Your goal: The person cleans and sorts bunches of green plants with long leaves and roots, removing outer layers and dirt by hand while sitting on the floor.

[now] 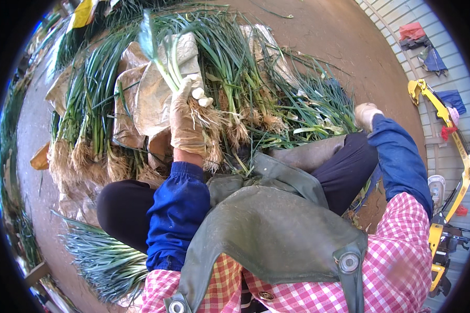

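Observation:
My left hand, in a tan glove, is closed around a few green onions. Their clean white bulb ends show by the fingers and their leaves point away from me. Just right of that hand, a bundle of untrimmed green onions with dirty, straw-coloured roots lies in front of my lap. My right hand, also gloved, is out to the right at the edge of a heap of loose green leaves. Its fingers look curled in; whatever they hold, if anything, is hidden.
More rooted green onions lie at left over tan sacks. Beside my left knee is a pile of cleaned green onions. A yellow jointed machine arm stands at right by a pale panelled wall. Brown floor stretches ahead.

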`<action>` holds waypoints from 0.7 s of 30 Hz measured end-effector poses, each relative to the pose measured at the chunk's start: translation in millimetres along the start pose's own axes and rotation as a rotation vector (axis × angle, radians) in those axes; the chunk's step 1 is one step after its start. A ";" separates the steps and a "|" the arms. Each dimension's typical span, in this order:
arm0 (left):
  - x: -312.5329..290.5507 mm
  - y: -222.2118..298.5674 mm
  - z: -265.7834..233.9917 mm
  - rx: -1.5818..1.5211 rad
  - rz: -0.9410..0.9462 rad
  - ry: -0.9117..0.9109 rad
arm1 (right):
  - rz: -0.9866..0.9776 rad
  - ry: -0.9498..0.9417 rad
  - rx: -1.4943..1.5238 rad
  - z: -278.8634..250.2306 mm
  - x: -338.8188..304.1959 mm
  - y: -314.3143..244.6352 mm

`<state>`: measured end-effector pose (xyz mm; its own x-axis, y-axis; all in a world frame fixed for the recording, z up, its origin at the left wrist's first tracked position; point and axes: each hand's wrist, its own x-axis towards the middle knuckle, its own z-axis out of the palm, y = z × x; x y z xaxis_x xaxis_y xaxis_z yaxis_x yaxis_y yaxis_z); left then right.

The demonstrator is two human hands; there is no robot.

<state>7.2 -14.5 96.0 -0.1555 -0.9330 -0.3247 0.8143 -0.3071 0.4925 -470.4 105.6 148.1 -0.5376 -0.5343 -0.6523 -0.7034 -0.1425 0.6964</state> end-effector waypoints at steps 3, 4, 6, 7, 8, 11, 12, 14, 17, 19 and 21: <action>17.8 -1.4 -35.0 0.088 -0.120 -0.042 | -0.071 0.089 0.197 -64.2 15.4 -67.3; 19.0 -17.6 -37.2 0.125 -0.233 0.041 | -0.200 0.333 0.314 -67.2 27.0 -85.1; 18.6 -31.2 -51.5 0.215 -0.302 0.143 | -0.534 0.632 0.820 -122.9 19.4 -152.6; 19.9 -33.1 -65.5 0.249 -0.308 0.155 | -0.607 0.320 1.307 -158.9 5.3 -191.9; 22.7 -46.1 -68.0 0.271 -0.337 0.140 | -0.577 0.266 1.253 -176.6 16.7 -215.5; 31.1 -70.8 -70.0 0.337 -0.378 0.107 | -0.414 0.535 1.160 -200.0 67.1 -287.0; 31.7 -70.5 -71.6 0.355 -0.346 0.118 | -0.286 0.455 1.161 -217.7 64.8 -307.8; 40.2 -74.5 -90.1 0.276 -0.296 0.114 | -0.107 0.373 1.247 -237.1 64.9 -333.0; 49.9 -80.9 -111.2 0.494 -0.250 0.068 | -0.128 0.471 1.412 -225.6 84.9 -331.2; 47.6 -90.8 -108.2 0.615 -0.235 0.071 | -0.215 0.577 1.585 -215.1 93.3 -322.1; 40.7 -88.0 -98.8 0.413 -0.287 0.069 | -0.401 0.365 1.917 -230.6 71.3 -318.9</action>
<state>-15.6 -6.9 -40.3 -0.2921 -0.7897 -0.5395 0.4528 -0.6110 0.6493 -177.2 -79.1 -51.5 -0.3221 -0.8545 -0.4076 -0.3619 0.5090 -0.7810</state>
